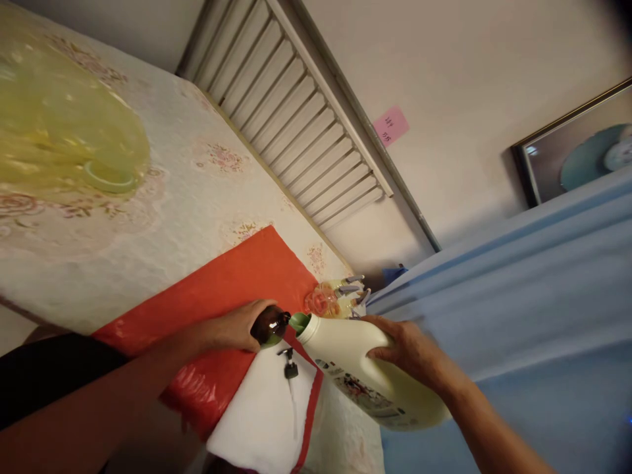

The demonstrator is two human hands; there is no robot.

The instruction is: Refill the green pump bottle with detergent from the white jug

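My left hand [247, 324] is wrapped round a dark brown bottle [269, 326], whose narrow neck points right. With my right hand [407, 349] I grip a large cream-coloured jug [355, 355], tilted so that its open mouth with a green spout [299, 322] meets the bottle's neck. Whether liquid is flowing between them I cannot make out. Just below lies a black pump top [291, 366] with a thin clear tube, on a folded white cloth [257, 408] with a red edge. Under the bottle and my left arm spreads a red plastic sheet [237, 270].
Several small clear bottles with grey trigger-like tops [340, 299] stand behind the jug. A large yellowish translucent bag [64, 118] lies at upper left on the flowered tablecloth [182, 197]. A metal rail rack [296, 99] borders the wall; blue fabric [533, 283] hangs at right.
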